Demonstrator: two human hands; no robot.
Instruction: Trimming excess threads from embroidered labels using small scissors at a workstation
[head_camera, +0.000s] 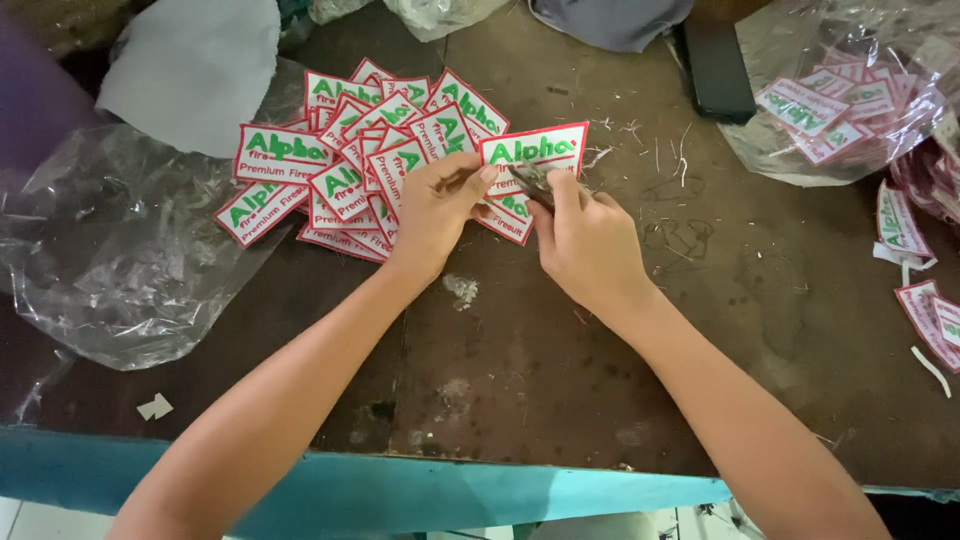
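A single head-worn camera looks steeply down from just behind the near edge of the dark brown, scuffed wooden bench (600, 400), facing away from the person toward the far edge. It sits close: both bare forearms enter from the bottom corners and fill much of the lower half. The bench's turquoise painted front edge (400, 490) runs across the bottom, slightly tilted, with a strip of pale floor below it. The far edge is cut off at the top, and the left and right ends lie outside the picture. No second view shares the scene.
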